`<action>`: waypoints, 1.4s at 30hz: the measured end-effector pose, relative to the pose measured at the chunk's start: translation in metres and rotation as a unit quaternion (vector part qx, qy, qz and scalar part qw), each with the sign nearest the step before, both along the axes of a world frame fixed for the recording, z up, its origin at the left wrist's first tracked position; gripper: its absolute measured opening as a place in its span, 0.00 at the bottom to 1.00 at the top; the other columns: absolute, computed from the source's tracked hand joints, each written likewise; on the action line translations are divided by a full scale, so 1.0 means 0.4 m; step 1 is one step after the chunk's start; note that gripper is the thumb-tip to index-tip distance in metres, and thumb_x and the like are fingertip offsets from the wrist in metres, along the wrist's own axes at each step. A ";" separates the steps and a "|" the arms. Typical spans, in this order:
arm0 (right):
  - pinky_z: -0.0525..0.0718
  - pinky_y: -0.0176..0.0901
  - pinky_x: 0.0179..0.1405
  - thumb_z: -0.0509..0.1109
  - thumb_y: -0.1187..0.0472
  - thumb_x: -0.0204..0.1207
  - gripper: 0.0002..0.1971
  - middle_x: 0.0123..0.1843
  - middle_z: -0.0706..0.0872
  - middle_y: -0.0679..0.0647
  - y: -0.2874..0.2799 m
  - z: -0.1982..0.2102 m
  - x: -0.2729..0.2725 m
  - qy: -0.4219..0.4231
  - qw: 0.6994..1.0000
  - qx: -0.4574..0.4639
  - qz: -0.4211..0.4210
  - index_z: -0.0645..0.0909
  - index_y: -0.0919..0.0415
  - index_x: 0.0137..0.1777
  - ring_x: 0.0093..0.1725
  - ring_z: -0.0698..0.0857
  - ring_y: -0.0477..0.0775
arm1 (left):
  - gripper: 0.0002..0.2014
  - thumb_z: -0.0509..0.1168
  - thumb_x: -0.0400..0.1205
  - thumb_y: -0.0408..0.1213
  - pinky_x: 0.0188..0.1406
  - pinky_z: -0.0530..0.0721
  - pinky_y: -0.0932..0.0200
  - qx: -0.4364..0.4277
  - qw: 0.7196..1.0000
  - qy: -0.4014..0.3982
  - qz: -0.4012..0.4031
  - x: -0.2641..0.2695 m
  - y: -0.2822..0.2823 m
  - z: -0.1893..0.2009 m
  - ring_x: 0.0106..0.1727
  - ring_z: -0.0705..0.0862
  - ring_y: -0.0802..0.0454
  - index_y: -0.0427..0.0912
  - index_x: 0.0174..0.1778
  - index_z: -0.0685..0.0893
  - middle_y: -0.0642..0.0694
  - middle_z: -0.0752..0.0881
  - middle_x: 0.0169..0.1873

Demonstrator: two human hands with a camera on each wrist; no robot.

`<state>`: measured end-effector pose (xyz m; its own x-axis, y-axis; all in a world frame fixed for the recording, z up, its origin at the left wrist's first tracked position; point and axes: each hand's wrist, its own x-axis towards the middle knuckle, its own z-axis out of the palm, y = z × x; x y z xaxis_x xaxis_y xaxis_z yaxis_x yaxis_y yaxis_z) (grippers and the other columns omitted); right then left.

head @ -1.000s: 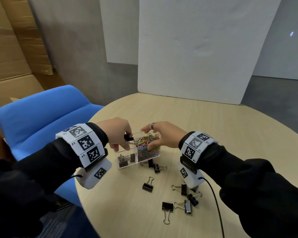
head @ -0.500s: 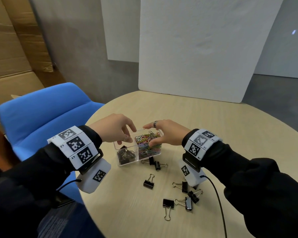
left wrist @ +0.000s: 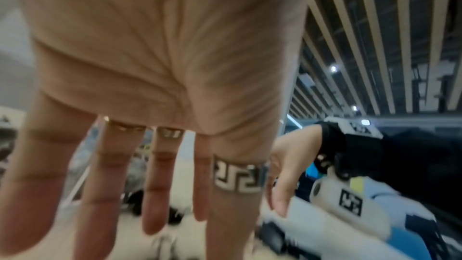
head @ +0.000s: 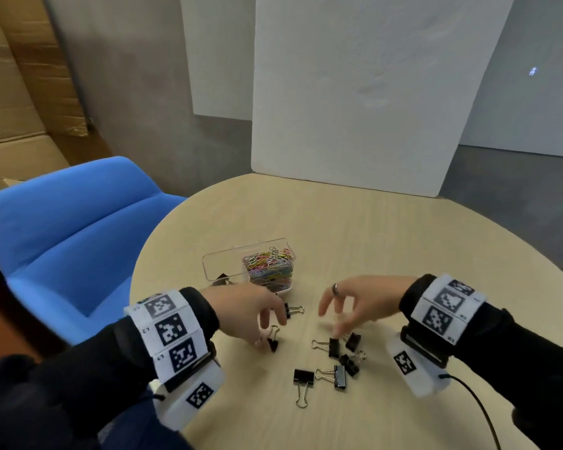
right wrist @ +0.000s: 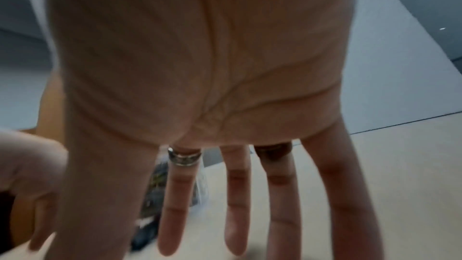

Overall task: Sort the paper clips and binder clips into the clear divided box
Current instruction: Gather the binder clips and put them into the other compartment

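The clear divided box [head: 215,259] sits on the round table; its right compartment is heaped with coloured paper clips [head: 268,266], its left one holds a few black binder clips [head: 222,278]. Several black binder clips lie loose in front of it. My left hand [head: 264,318] hovers with spread fingers over one small binder clip [head: 272,342], beside another [head: 293,310]. My right hand [head: 335,315] is open above a cluster of binder clips [head: 333,347]. Both wrist views show straight, spread fingers [left wrist: 155,195] [right wrist: 175,205] holding nothing.
The pale wooden table [head: 387,254] has a blue chair [head: 69,228] at its left edge. A white board [head: 355,92] leans at the table's far side. A black cable [head: 478,407] trails from my right wrist. More binder clips [head: 306,381] lie toward the near edge.
Both hands have left the box and moved back toward me, down over the loose binder clips. The left hand let go of the binder clip it held over the box.
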<state>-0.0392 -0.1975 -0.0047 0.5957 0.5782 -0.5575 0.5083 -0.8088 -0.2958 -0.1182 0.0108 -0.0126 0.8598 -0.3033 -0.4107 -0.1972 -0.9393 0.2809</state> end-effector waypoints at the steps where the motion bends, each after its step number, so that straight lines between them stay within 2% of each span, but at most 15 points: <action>1: 0.82 0.37 0.41 0.75 0.45 0.68 0.22 0.59 0.76 0.45 -0.007 -0.013 -0.008 0.008 1.000 -0.009 0.000 0.76 0.39 0.62 0.51 0.80 0.47 | 0.21 0.70 0.77 0.40 0.47 0.79 0.61 0.015 1.000 0.003 -0.012 -0.002 -0.007 -0.009 0.46 0.78 0.55 0.56 0.65 0.77 0.53 0.82 0.57; 4: 0.84 0.38 0.35 0.78 0.48 0.66 0.20 0.55 0.72 0.47 -0.021 -0.039 -0.029 0.005 1.000 0.001 0.010 0.76 0.36 0.57 0.47 0.79 0.49 | 0.23 0.74 0.73 0.40 0.48 0.77 0.61 0.025 0.999 0.016 -0.026 -0.003 -0.023 -0.025 0.47 0.76 0.55 0.53 0.64 0.79 0.49 0.81 0.58; 7: 0.82 0.45 0.48 0.78 0.48 0.66 0.18 0.51 0.72 0.48 -0.026 -0.058 -0.038 -0.024 0.999 0.024 0.032 0.78 0.38 0.55 0.45 0.76 0.48 | 0.17 0.71 0.76 0.35 0.51 0.81 0.56 0.030 0.999 0.003 -0.019 0.001 -0.032 -0.039 0.47 0.78 0.53 0.50 0.60 0.82 0.47 0.83 0.56; 8: 0.80 0.44 0.48 0.77 0.49 0.67 0.17 0.49 0.73 0.49 -0.025 -0.063 -0.040 -0.025 0.998 0.037 0.032 0.79 0.41 0.55 0.43 0.76 0.47 | 0.15 0.68 0.77 0.32 0.51 0.82 0.55 0.030 0.999 -0.001 -0.013 0.002 -0.034 -0.044 0.46 0.78 0.53 0.48 0.59 0.82 0.48 0.84 0.54; 11: 0.79 0.40 0.39 0.78 0.55 0.68 0.13 0.45 0.74 0.52 -0.026 -0.071 -0.043 0.021 0.996 0.085 0.002 0.81 0.47 0.51 0.32 0.76 0.45 | 0.13 0.66 0.78 0.32 0.48 0.81 0.57 0.024 1.000 0.002 -0.005 0.002 -0.041 -0.053 0.45 0.78 0.54 0.46 0.57 0.82 0.48 0.83 0.49; 15: 0.75 0.32 0.32 0.78 0.57 0.68 0.12 0.40 0.77 0.48 -0.034 -0.074 -0.040 0.036 0.994 0.098 -0.017 0.78 0.48 0.45 0.33 0.77 0.49 | 0.15 0.64 0.79 0.34 0.39 0.76 0.64 -0.009 1.000 -0.015 0.004 -0.001 -0.042 -0.052 0.41 0.76 0.55 0.47 0.62 0.79 0.52 0.79 0.41; 18: 0.72 0.28 0.30 0.78 0.56 0.67 0.12 0.34 0.78 0.42 -0.042 -0.079 -0.038 0.007 0.995 0.103 -0.009 0.77 0.49 0.43 0.27 0.75 0.38 | 0.13 0.62 0.80 0.34 0.35 0.75 0.67 -0.110 0.993 -0.015 0.045 0.010 -0.026 -0.048 0.36 0.77 0.56 0.45 0.60 0.82 0.52 0.79 0.36; 20: 0.71 0.27 0.30 0.78 0.57 0.67 0.11 0.29 0.77 0.41 -0.048 -0.085 -0.035 -0.010 0.994 0.106 -0.011 0.76 0.48 0.37 0.25 0.74 0.36 | 0.11 0.62 0.81 0.31 0.44 0.83 0.65 -0.263 0.957 0.023 0.117 0.014 -0.016 -0.044 0.37 0.81 0.56 0.39 0.58 0.81 0.50 0.81 0.37; 22: 0.70 0.27 0.28 0.78 0.58 0.66 0.13 0.27 0.74 0.41 -0.054 -0.090 -0.032 -0.025 0.994 0.107 -0.014 0.74 0.48 0.33 0.25 0.71 0.39 | 0.09 0.61 0.82 0.26 0.49 0.87 0.63 -0.408 0.893 0.058 0.180 0.012 -0.012 -0.039 0.40 0.84 0.53 0.32 0.57 0.80 0.45 0.82 0.39; 26: 0.69 0.26 0.26 0.77 0.59 0.66 0.14 0.25 0.73 0.42 -0.062 -0.093 -0.031 -0.054 0.994 0.098 -0.010 0.73 0.48 0.29 0.25 0.70 0.39 | 0.07 0.59 0.82 0.21 0.43 0.88 0.64 -0.556 0.786 0.092 0.254 0.015 -0.012 -0.024 0.43 0.86 0.43 0.33 0.46 0.81 0.38 0.81 0.39; 30: 0.71 0.28 0.28 0.71 0.66 0.64 0.14 0.26 0.75 0.43 -0.063 -0.091 -0.032 -0.087 0.992 0.093 0.002 0.72 0.49 0.26 0.26 0.72 0.40 | 0.08 0.58 0.81 0.19 0.41 0.89 0.61 -0.602 0.735 0.098 0.298 0.022 -0.020 -0.020 0.41 0.85 0.44 0.31 0.43 0.81 0.38 0.79 0.36; 34: 0.72 0.28 0.30 0.71 0.67 0.64 0.15 0.29 0.78 0.46 -0.071 -0.093 -0.028 -0.098 0.989 0.107 -0.001 0.71 0.49 0.26 0.29 0.74 0.41 | 0.12 0.53 0.81 0.16 0.38 0.90 0.59 -0.635 0.693 0.112 0.322 0.023 -0.021 -0.023 0.38 0.85 0.46 0.28 0.46 0.81 0.32 0.80 0.46; 36: 0.78 0.35 0.35 0.71 0.67 0.64 0.15 0.33 0.82 0.52 -0.077 -0.096 -0.023 -0.108 0.986 0.124 -0.005 0.71 0.49 0.26 0.33 0.79 0.46 | 0.13 0.51 0.80 0.15 0.36 0.90 0.60 -0.656 0.661 0.124 0.342 0.021 -0.022 -0.026 0.38 0.83 0.46 0.26 0.49 0.81 0.29 0.82 0.48; 39: 0.84 0.43 0.46 0.73 0.67 0.64 0.16 0.39 0.88 0.56 -0.082 -0.083 -0.020 -0.119 0.978 0.168 -0.018 0.72 0.48 0.25 0.43 0.87 0.52 | 0.11 0.56 0.82 0.23 0.37 0.90 0.60 -0.673 0.627 0.150 0.363 0.018 -0.029 -0.024 0.40 0.83 0.47 0.26 0.55 0.80 0.30 0.84 0.49; 42: 0.83 0.30 0.45 0.76 0.68 0.65 0.15 0.40 0.90 0.54 -0.071 -0.040 -0.017 -0.117 0.960 0.251 -0.044 0.74 0.52 0.27 0.44 0.87 0.44 | 0.18 0.56 0.85 0.36 0.38 0.90 0.56 -0.692 0.586 0.181 0.380 0.022 -0.036 -0.021 0.41 0.86 0.42 0.25 0.61 0.78 0.31 0.84 0.47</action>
<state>-0.0461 -0.2258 -0.0206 0.7295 0.6808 -0.0658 0.5449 -0.6366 -0.5457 -0.1093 -0.0036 -0.0211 0.8949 -0.1471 -0.4213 0.4389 0.4610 0.7713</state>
